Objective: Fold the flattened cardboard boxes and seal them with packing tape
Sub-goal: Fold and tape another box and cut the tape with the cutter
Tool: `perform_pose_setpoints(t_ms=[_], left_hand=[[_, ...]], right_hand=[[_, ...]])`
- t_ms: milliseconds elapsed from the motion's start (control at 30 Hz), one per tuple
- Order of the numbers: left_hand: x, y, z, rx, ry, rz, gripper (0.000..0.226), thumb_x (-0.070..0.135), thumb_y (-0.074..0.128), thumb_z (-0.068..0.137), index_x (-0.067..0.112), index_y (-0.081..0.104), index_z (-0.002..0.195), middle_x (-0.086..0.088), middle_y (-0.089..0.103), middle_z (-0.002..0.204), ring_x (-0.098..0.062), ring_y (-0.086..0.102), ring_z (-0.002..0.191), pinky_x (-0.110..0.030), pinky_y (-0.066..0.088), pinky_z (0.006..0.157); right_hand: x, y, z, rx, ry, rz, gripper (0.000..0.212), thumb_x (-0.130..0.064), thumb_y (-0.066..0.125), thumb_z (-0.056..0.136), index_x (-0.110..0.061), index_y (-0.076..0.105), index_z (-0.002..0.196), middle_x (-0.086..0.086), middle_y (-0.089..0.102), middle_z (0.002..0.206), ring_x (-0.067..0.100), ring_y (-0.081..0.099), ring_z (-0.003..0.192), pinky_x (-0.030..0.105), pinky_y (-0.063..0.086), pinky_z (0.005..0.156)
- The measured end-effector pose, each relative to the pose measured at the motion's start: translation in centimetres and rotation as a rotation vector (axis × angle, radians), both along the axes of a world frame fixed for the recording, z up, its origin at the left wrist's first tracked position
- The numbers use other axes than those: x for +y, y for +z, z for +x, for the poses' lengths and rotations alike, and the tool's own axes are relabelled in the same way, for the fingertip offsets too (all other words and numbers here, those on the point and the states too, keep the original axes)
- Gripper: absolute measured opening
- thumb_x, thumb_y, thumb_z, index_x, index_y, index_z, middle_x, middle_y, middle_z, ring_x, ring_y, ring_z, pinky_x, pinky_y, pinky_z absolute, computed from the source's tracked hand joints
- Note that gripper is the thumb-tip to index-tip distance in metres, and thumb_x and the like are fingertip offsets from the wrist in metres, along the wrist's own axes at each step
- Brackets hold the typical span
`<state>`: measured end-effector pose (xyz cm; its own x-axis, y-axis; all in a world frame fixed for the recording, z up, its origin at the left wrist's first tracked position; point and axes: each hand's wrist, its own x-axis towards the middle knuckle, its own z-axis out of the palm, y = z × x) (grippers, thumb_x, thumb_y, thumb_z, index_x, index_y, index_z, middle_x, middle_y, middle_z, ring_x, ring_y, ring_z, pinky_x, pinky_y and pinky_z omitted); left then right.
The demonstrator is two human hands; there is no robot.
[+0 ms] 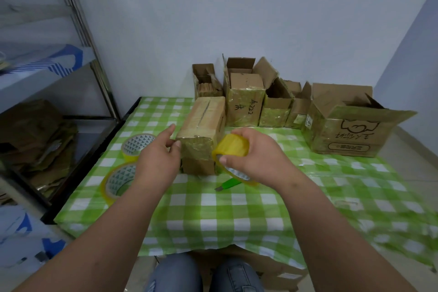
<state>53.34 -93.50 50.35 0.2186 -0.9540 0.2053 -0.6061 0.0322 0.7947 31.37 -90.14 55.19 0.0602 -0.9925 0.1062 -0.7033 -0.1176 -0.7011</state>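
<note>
Fingers of my right hand curl round a yellow tape roll, thumb pressed on its near rim, and I hold it just off the near right corner of the small closed box. That box lies lengthwise near the middle of the table, on the green checked cloth, its near end wrapped in shiny tape. My left hand is at the box's near left corner, fingers loosely extended and gripping nothing; whether the fingertips actually touch the cardboard I cannot tell. A green utility knife lies on the cloth just under the held roll. Two more tape rolls sit near the table's left edge, partly behind my left wrist. Along the far edge stands a row of open boxes, with a larger open box at the far right corner. A metal shelf stands left of the table.
</note>
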Motion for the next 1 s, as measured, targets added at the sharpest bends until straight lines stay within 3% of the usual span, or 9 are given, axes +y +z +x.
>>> perform_pose_setpoints(t_ms=[167, 267, 300, 400, 467, 533, 633, 733, 1000], left_hand=[[0.7, 0.0, 0.4, 0.100, -0.017, -0.002, 0.062, 0.058, 0.057, 0.090, 0.036, 0.041, 0.145, 0.001, 0.054, 0.140, -0.021, 0.055, 0.121, -0.044, 0.046, 0.102], [0.8, 0.4, 0.9, 0.266, 0.038, 0.034, 0.087, 0.068, 0.070, 0.068, 0.039, 0.038, 0.144, -0.003, 0.047, 0.143, -0.024, 0.051, 0.125, -0.049, 0.045, 0.105], [0.7, 0.6, 1.3, 0.317, 0.052, 0.038, 0.095, 0.067, 0.075, 0.060, 0.039, 0.039, 0.143, -0.002, 0.046, 0.144, -0.023, 0.051, 0.126, -0.049, 0.045, 0.105], [0.5, 1.2, 2.4, 0.415, 0.052, 0.050, 0.098, 0.057, 0.084, 0.049, 0.040, 0.045, 0.137, 0.003, 0.049, 0.139, -0.020, 0.053, 0.121, -0.047, 0.049, 0.102], [0.5, 1.3, 2.9, 0.364, 0.049, 0.058, 0.087, 0.049, 0.087, 0.056, 0.042, 0.048, 0.133, 0.004, 0.051, 0.136, -0.018, 0.055, 0.117, -0.044, 0.050, 0.099], [0.4, 1.2, 2.9, 0.351, 0.029, 0.047, 0.081, 0.042, 0.088, 0.064, 0.039, 0.048, 0.135, 0.005, 0.054, 0.134, -0.015, 0.057, 0.114, -0.039, 0.052, 0.094], [-0.2, 1.5, 2.1, 0.438, -0.043, 0.055, 0.086, 0.032, 0.086, 0.073, 0.031, 0.039, 0.145, 0.004, 0.053, 0.141, -0.016, 0.056, 0.120, -0.038, 0.050, 0.097], [-1.2, 1.7, 1.0, 0.588, -0.141, 0.140, 0.076, 0.022, 0.076, 0.085, 0.020, 0.034, 0.148, 0.000, 0.046, 0.149, -0.016, 0.053, 0.125, -0.040, 0.047, 0.104], [-3.2, 1.3, 0.4, 0.520, -0.131, 0.328, 0.065, 0.026, 0.067, 0.093, 0.027, 0.038, 0.151, -0.006, 0.052, 0.144, -0.026, 0.056, 0.123, -0.047, 0.045, 0.107]], right_hand=[[1.4, -0.4, 3.2, -0.294, 0.123, 0.086, 0.061, -0.016, 0.068, 0.083, -0.025, 0.050, 0.141, -0.011, 0.061, 0.109, -0.004, 0.059, 0.085, 0.004, 0.044, 0.057], [2.3, -0.6, 5.3, -0.364, 0.244, 0.113, 0.058, -0.008, 0.064, 0.084, -0.037, 0.054, 0.134, -0.025, 0.061, 0.102, -0.009, 0.059, 0.085, 0.005, 0.045, 0.058], [2.6, -0.6, 5.8, -0.377, 0.283, 0.124, 0.056, -0.008, 0.064, 0.085, -0.039, 0.055, 0.131, -0.027, 0.062, 0.101, -0.009, 0.059, 0.086, 0.007, 0.047, 0.063], [3.1, -1.1, 6.6, -0.356, 0.328, 0.172, 0.066, -0.012, 0.067, 0.088, -0.035, 0.044, 0.146, -0.013, 0.056, 0.133, 0.003, 0.055, 0.116, 0.026, 0.049, 0.098], [3.3, -1.2, 6.7, -0.365, 0.332, 0.186, 0.070, -0.012, 0.070, 0.087, -0.032, 0.041, 0.148, -0.011, 0.053, 0.141, 0.006, 0.053, 0.124, 0.035, 0.047, 0.105], [3.5, -1.4, 6.7, -0.444, 0.325, 0.190, 0.070, -0.009, 0.073, 0.085, -0.028, 0.046, 0.146, -0.012, 0.061, 0.132, 0.003, 0.059, 0.115, 0.032, 0.051, 0.100], [3.6, -1.8, 6.5, -0.583, 0.306, 0.163, 0.062, -0.004, 0.075, 0.083, -0.031, 0.055, 0.135, -0.015, 0.070, 0.111, 0.004, 0.066, 0.103, 0.026, 0.056, 0.087], [3.5, -2.1, 6.5, -0.673, 0.245, 0.118, 0.055, -0.005, 0.074, 0.084, -0.031, 0.058, 0.130, -0.009, 0.071, 0.112, 0.008, 0.067, 0.102, 0.027, 0.057, 0.084], [3.6, -4.7, 7.2, -0.804, 0.115, 0.149, 0.036, -0.011, 0.065, 0.093, -0.039, 0.056, 0.114, -0.007, 0.072, 0.113, 0.011, 0.068, 0.103, 0.030, 0.056, 0.082]])
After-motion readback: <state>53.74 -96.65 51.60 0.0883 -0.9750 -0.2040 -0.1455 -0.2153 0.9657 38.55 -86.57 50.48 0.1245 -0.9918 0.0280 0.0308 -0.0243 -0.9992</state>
